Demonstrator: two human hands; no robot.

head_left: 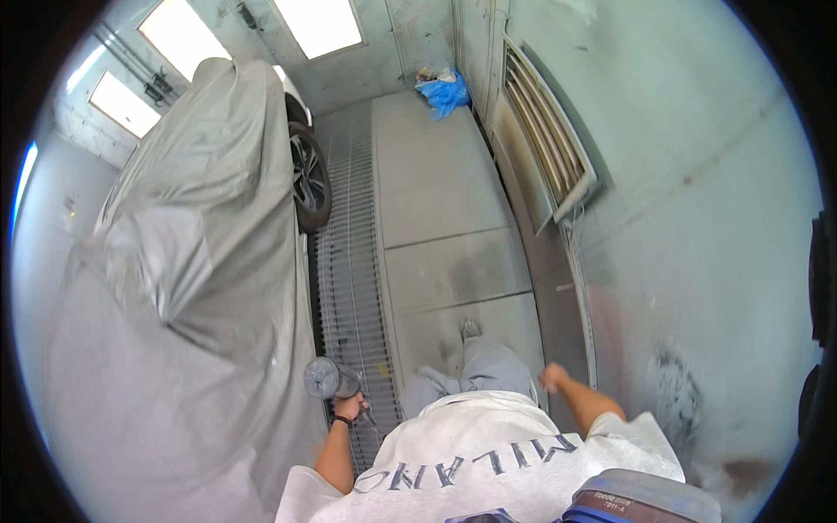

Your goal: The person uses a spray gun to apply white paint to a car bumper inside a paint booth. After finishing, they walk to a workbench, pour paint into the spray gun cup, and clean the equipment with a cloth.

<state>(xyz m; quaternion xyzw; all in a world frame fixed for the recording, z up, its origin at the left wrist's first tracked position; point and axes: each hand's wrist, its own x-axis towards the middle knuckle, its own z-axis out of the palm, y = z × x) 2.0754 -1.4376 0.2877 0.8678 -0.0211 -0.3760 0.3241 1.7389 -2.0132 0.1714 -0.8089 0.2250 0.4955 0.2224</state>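
Note:
My left hand [350,406] is closed around a spray gun, held low beside the covered car. The gun's round grey cup [323,378] faces up toward me, and most of its body is hidden behind the cup and my fingers. A dark band circles that wrist. Out to the right, my right hand [552,376] hangs near the wall with its fingers curled in and nothing visible in them. A grey cover sheet [174,288] drapes over the car on my left, leaving a dark wheel [309,174] exposed.
A floor grating [349,253] runs along the car, with pale floor panels [449,196] beside it. A blue plastic bag [445,94] lies in the far corner. On the right wall sits a slatted vent [545,122]. A respirator filter [641,501] fills the lower edge.

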